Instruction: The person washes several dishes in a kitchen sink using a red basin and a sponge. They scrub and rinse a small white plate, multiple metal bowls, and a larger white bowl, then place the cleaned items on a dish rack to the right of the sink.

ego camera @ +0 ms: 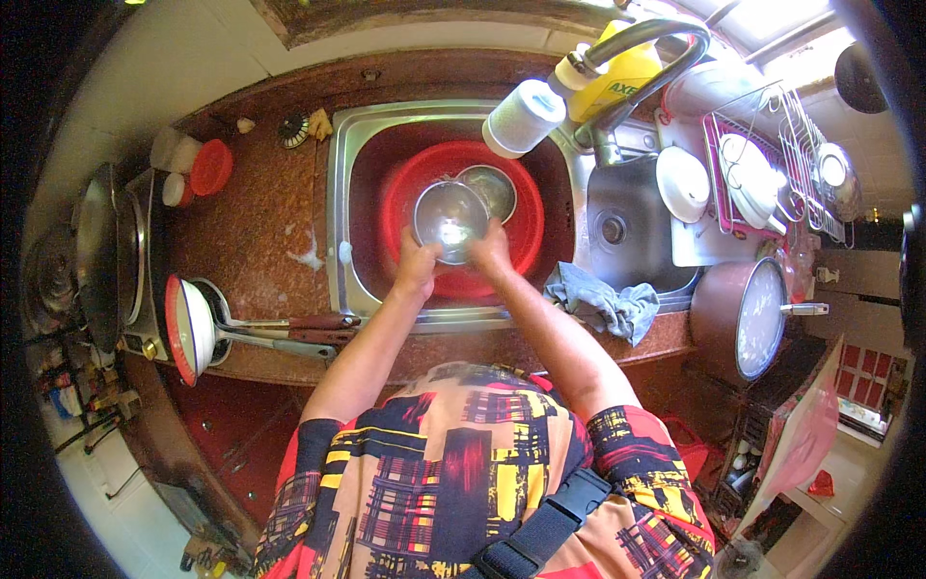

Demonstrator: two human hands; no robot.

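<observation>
Both of my hands grip a round stainless steel bowl (pixel 450 217) by its near rim. My left hand (pixel 418 264) holds its lower left side and my right hand (pixel 492 250) its lower right. The bowl is over a red plastic basin (pixel 532 231) that sits in the large steel sink (pixel 340 271). Behind the held bowl, a second metal bowl (pixel 499 189) lies inside the basin, partly covered. A faucet with a white cylindrical filter (pixel 524 116) reaches over the basin's upper right.
Right of the basin are a small sink (pixel 636 257), a grey-blue cloth (pixel 604 300), a white bowl (pixel 682 184), a dish rack (pixel 792 155) and a large pot (pixel 759 318). A yellow detergent bottle (pixel 622 69) stands behind the faucet. Left are a red-rimmed enamel bowl (pixel 192 329) and long-handled utensils (pixel 289 326).
</observation>
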